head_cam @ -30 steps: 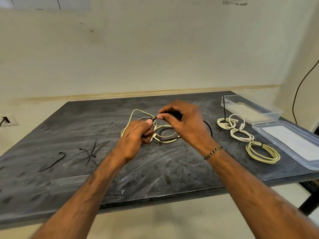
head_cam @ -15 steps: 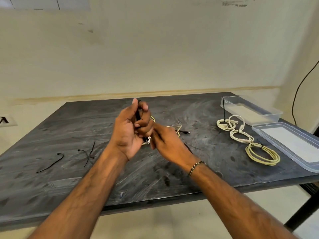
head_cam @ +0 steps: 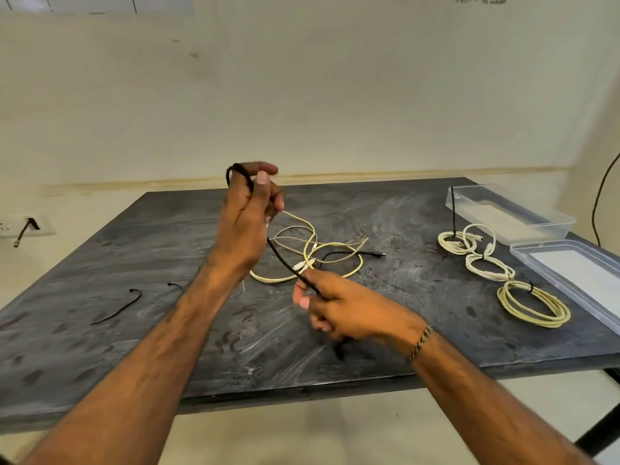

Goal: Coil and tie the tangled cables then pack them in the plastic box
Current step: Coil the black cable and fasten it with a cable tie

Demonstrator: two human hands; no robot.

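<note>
Head view: left hand point(head_cam: 246, 223) has lifted the black cable point(head_cam: 285, 263), right hand point(head_cam: 335, 307) gripping it lower, both closed on it — coiling started.

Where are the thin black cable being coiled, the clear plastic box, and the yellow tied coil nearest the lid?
thin black cable point(head_cam: 285, 261): head view, taut stretch between the hands.
clear plastic box point(head_cam: 550, 220): head view, right rim.
yellow tied coil point(head_cam: 536, 313): head view, near-side loops.

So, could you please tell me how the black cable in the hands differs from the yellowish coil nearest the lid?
The black cable is dark, uncoiled and stretched between the left hand and right hand. The yellowish coil is pale, wound, tied with a black tie, and lies on the table.
</note>
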